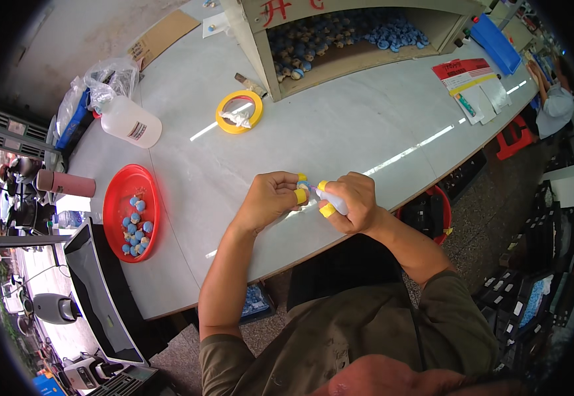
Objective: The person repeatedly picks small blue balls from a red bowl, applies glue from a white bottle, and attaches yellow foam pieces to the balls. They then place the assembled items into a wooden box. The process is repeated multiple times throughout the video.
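My left hand [267, 203] pinches a small blue-and-cream piece [305, 186] between thumb and finger above the table's near edge. Facing it, my right hand [356, 201] is closed around a small white squeeze bottle [334, 201], its tip pointed at the piece and close to it. Whether tip and piece touch is too small to tell. Yellow tape wraps fingertips on both hands. To the left, a red oval tray [110, 214] contains several small blue-and-cream balls [130, 228].
A yellow tape roll [257, 113] lies mid-table, left of a shelf box [255, 49] full of blue pieces. A white plastic jug [132, 122] and pink bottle [69, 183] stand left, near a black bin [105, 284]. Papers [468, 82] lie far right; another person [556, 99] sits beyond.
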Action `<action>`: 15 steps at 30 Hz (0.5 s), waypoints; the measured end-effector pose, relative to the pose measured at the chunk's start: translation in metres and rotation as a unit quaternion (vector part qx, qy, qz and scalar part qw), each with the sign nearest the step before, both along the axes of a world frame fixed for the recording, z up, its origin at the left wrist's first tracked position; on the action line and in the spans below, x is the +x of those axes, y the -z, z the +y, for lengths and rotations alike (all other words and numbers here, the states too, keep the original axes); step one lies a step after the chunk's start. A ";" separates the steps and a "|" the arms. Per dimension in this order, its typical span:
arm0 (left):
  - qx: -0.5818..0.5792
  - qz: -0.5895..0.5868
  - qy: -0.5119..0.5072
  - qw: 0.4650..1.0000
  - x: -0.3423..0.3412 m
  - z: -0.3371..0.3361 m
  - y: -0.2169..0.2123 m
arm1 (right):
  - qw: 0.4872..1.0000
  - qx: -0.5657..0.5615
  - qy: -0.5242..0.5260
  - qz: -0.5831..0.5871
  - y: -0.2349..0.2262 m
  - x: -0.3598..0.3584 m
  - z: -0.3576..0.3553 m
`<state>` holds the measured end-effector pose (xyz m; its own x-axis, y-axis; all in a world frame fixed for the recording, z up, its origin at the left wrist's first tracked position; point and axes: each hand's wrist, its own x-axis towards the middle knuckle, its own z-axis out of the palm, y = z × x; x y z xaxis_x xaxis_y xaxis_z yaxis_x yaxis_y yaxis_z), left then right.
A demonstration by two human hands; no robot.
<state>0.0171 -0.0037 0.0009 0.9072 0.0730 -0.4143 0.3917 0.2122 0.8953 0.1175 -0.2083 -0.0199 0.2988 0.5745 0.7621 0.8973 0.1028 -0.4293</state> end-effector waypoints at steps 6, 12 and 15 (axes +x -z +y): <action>0.006 0.003 -0.003 1.000 0.000 -0.001 0.001 | 1.000 -0.001 0.003 0.001 -0.001 -0.001 0.002; 0.009 0.000 0.000 1.000 0.000 0.001 0.004 | 1.000 -0.006 0.007 -0.004 -0.002 -0.001 0.001; 0.005 0.004 0.001 1.000 0.000 0.002 0.003 | 1.000 -0.005 0.006 -0.004 -0.002 -0.001 0.001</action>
